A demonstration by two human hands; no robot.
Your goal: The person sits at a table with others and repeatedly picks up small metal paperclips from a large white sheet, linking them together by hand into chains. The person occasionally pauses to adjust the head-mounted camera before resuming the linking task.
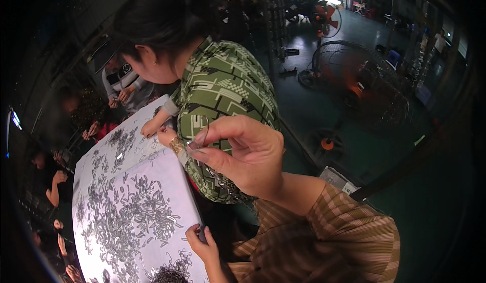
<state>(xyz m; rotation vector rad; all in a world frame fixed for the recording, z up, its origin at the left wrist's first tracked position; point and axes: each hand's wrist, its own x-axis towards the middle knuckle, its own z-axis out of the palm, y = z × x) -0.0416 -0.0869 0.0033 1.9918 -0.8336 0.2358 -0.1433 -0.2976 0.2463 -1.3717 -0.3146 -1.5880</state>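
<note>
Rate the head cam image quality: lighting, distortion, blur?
Head view: heavy fisheye, with black vignette at the rim and the table edges bowed. Lighting is dim indoors, with blown-out daylight at the top doorway. The right hand, raised close to the lens, looks slightly soft, as does the thin wire ring in its grip; the left hand rests at the table edge.

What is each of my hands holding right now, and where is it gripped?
The right hand pinches a thin wire ring at its lower edge between thumb and fingers. The left hand holds nothing; it rests on the table edge.
</note>
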